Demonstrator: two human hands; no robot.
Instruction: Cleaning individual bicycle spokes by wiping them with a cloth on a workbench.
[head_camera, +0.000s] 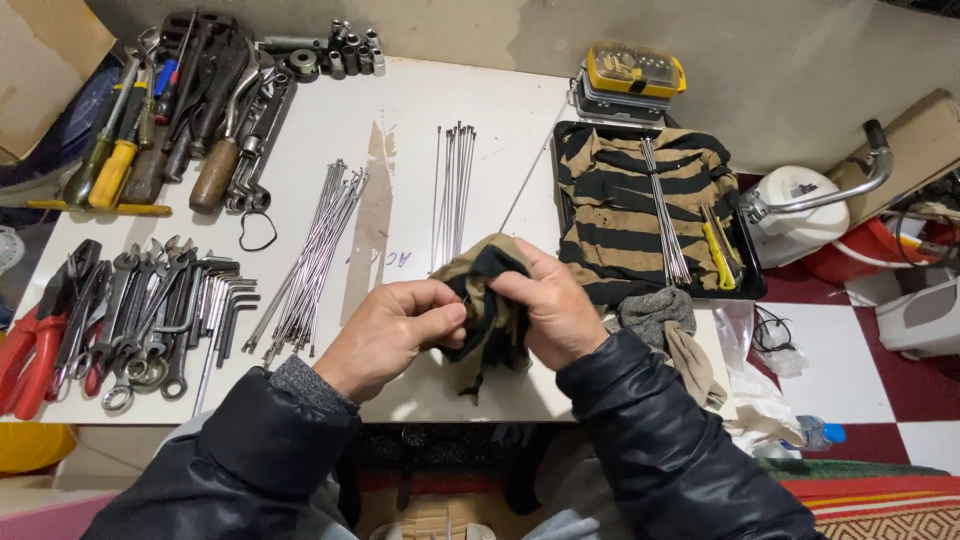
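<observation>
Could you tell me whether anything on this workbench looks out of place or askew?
Mostly tidy. One loose spoke lies diagonally, apart from the neat bundles. The white table has a brown worn patch. Both hands, left hand and right hand, grip a striped rag.

We see a white table (400, 120). On its far left lie screwdrivers (115, 150) and pliers; on the near left, spanners (140, 310) and hex keys (222, 300). Two bundles of thin metal spokes (310, 255) (452, 190) lie mid-table, and a striped cloth (640, 200) on the right.
</observation>
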